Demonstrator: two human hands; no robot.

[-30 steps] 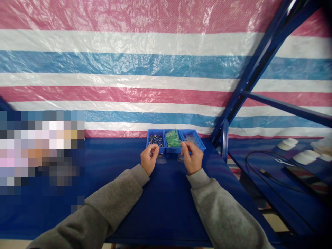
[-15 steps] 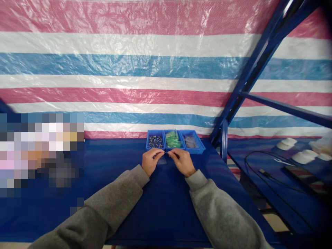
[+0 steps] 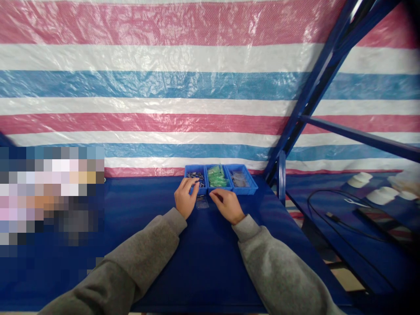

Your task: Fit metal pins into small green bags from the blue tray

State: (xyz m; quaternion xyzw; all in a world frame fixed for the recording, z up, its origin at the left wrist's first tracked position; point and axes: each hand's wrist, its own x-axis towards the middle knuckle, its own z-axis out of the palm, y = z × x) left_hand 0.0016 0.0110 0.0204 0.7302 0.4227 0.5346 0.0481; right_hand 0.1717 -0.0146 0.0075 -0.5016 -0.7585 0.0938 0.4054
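Note:
My left hand [image 3: 186, 197] is at the front edge of the left blue bin [image 3: 196, 167], which holds small dark metal pieces; its thumb and fingers are apart. My right hand [image 3: 228, 204] is in front of the middle bin, thumb and fingertips pressed together; whatever they hold, if anything, is too small to name. Green packets [image 3: 217, 176] fill the middle bin. Clear bags [image 3: 239, 179] lie in the right bin [image 3: 251, 190]. Between my hands, a small clear bag [image 3: 202, 203] rests on the blue table [image 3: 210, 262].
A striped plastic sheet [image 3: 164, 105] hangs behind the table. Blue metal framing [image 3: 305, 100] rises at the right. Beyond it, a second surface holds white rolls [image 3: 382, 196] and a black cable [image 3: 344, 225]. The left side is pixelated.
My hands have moved apart, the left one shifting up and left toward the left bin with its fingers opened. The thin piece seen between them no longer shows. The small bag is less covered.

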